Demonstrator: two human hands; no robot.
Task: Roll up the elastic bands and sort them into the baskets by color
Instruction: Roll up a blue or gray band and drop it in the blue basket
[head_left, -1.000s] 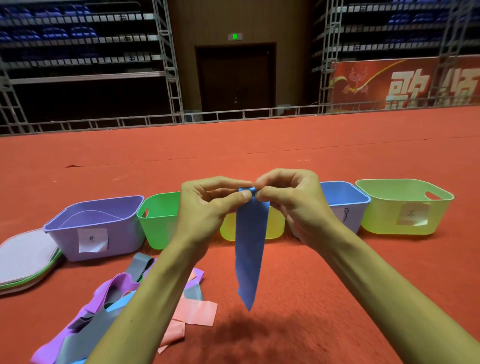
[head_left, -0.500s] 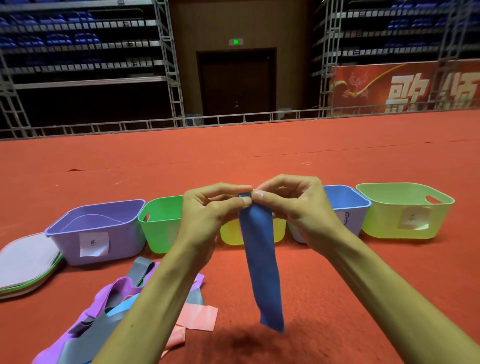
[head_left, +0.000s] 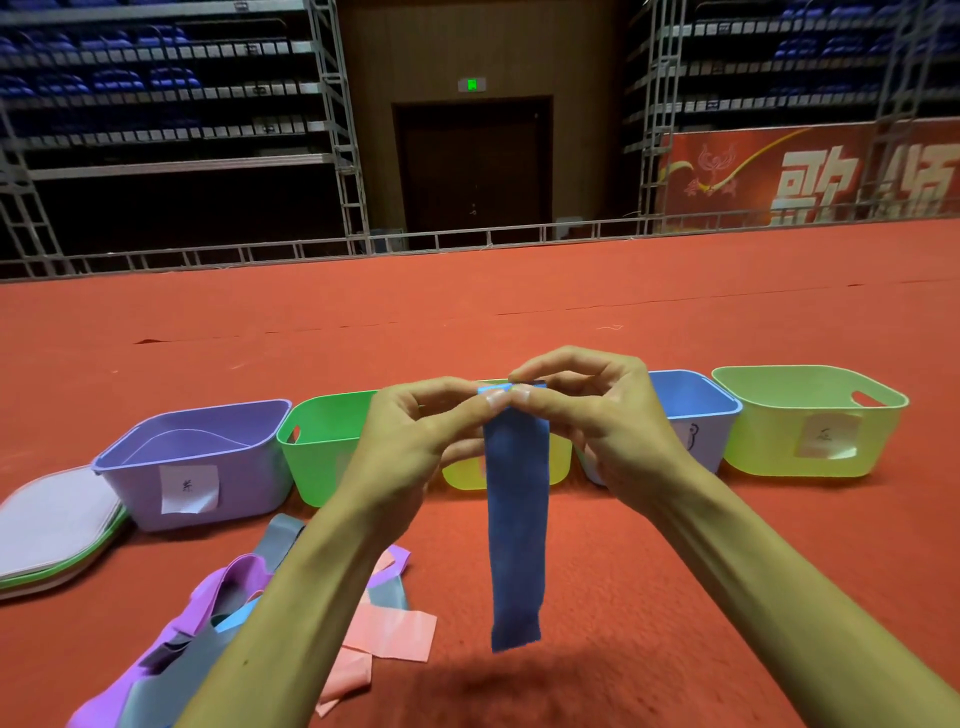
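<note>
The blue elastic band (head_left: 516, 525) hangs in the air in front of the yellow basket (head_left: 558, 470), its top edge pinched by both the left hand (head_left: 415, 441) and the right hand (head_left: 597, 415). 5 baskets stand in a row on the red floor (head_left: 675, 571); loose bands (head_left: 218, 618) lie at lower left.

1. One head-worn camera, looking forward and down over the red floor (head_left: 675, 597).
2. It's close in on both forearms, wide angle, a row of baskets (head_left: 810, 421) just beyond.
3. Far ahead it faces a dark door (head_left: 472, 166).
</note>
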